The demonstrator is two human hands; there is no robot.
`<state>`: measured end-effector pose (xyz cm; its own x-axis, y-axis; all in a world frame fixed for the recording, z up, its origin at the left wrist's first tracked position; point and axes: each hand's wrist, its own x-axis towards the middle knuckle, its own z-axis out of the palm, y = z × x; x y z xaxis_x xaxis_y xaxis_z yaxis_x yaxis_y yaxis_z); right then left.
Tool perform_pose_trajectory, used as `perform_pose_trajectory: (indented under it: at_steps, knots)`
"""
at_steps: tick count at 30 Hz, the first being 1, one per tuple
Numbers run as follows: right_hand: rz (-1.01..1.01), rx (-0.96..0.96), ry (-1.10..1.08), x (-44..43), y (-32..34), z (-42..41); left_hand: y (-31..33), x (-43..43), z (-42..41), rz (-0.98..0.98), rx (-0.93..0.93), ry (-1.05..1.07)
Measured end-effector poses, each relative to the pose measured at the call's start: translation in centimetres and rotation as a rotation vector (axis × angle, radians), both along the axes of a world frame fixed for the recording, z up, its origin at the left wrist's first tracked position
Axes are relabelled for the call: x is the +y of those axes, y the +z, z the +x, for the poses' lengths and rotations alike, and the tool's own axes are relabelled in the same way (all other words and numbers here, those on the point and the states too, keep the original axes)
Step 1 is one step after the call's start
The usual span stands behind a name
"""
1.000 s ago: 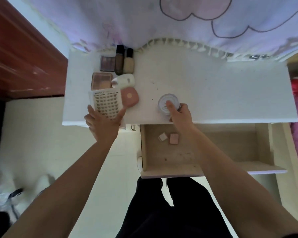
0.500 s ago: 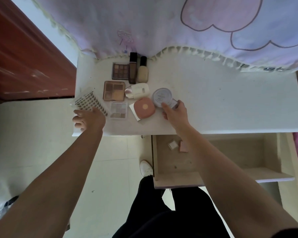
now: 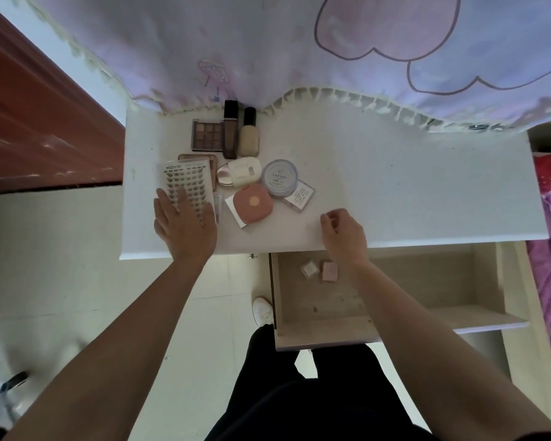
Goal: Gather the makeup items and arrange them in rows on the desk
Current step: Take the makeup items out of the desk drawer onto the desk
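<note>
After releasing jar [image 3: 279,178], right hand [image 3: 344,233] loosely curled, empty; left hand [image 3: 185,227] flat on lash card [image 3: 185,176].

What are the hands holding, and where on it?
Nothing is gripped. The left hand rests flat on the near end of the lash card; the right hand, loosely curled, looks empty.

Two bare forearms [image 3: 134,329], bare hands [image 3: 185,227], loose black trousers [image 3: 299,402], one white shoe [image 3: 262,310]
</note>
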<state>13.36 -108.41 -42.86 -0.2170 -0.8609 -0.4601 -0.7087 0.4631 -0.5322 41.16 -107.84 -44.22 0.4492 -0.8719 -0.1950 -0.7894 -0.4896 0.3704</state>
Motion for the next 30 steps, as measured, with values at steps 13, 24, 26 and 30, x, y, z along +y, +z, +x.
perform_pose_trajectory:
  at_steps: [13, 24, 26, 30]
  knots:
    - [0.264, 0.194, 0.520, 9.0, -10.3, -6.6, -6.3, 8.0, -12.0, -0.417, 0.009, -0.715]
    - [0.119, 0.268, 0.560, 9.6, -16.1, -11.8, -14.4, 8.8, -20.3, 0.335, -0.048, -0.678]
    - [0.122, 0.309, 0.537, 10.1, -16.0, -13.3, -15.0, 8.3, -21.3, 0.340, -0.052, -0.634]
    - [0.153, 0.337, 0.485, 10.9, -16.2, -15.5, -15.7, 8.3, -22.1, 0.327, 0.002, -0.549]
